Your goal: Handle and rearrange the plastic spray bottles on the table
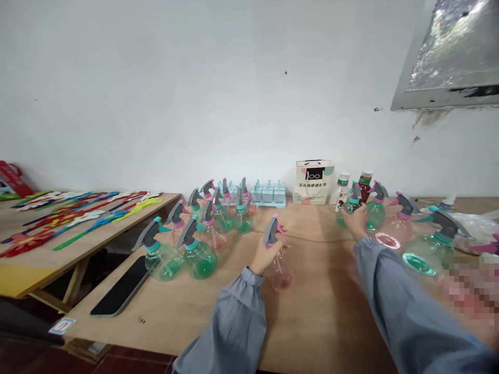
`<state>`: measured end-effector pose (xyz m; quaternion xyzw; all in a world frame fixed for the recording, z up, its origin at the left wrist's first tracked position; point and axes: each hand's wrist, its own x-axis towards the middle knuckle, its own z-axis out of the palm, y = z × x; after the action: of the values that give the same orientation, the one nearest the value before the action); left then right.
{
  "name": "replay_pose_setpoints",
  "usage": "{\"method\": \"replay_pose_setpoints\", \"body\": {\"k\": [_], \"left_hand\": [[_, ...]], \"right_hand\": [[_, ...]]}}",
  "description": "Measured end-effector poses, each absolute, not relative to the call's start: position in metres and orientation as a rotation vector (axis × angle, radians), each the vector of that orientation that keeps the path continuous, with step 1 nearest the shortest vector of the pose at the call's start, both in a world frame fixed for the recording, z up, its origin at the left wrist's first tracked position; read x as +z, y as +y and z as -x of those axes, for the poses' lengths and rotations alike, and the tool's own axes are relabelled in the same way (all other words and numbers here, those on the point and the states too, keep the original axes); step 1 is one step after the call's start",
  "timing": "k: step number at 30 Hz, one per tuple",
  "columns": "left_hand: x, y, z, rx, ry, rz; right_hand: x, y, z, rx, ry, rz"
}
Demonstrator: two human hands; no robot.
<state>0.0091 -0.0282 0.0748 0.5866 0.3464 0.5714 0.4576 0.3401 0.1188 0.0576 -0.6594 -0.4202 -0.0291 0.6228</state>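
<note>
My left hand [268,253] is wrapped round the neck of a clear spray bottle [281,275] with a grey and pink head, near the middle of the table. Further right and back, my right hand [355,219] grips a green spray bottle [354,201] with a grey and teal head. A group of green and pink spray bottles [200,259] stands to the left of my left hand. Beside my right hand are another green bottle [375,214], a pink bottle [395,231] and a tilted green one [429,254].
A black phone [122,288] lies at the table's left edge. Along the wall are a light blue mould tray [268,195], a paper bag [313,183] and two capped bottles [365,184]. Colourful flower crafts [78,221] cover the left table. Plastic wrap [473,228] lies at the right.
</note>
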Motion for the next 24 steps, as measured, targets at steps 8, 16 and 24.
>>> {"method": "replay_pose_setpoints", "body": {"k": [8, 16, 24], "left_hand": [[0.086, -0.038, 0.001, 1.178, 0.589, -1.233], [0.071, -0.03, -0.003, 1.214, 0.539, -1.171], [0.06, -0.026, -0.008, 1.167, 0.495, -1.183]], "right_hand": [[0.012, 0.084, -0.313, -0.195, -1.048, 1.475], [-0.02, -0.011, -0.252, 0.131, -1.254, 1.201], [-0.021, -0.048, -0.234, 0.279, -1.313, 1.14]]}}
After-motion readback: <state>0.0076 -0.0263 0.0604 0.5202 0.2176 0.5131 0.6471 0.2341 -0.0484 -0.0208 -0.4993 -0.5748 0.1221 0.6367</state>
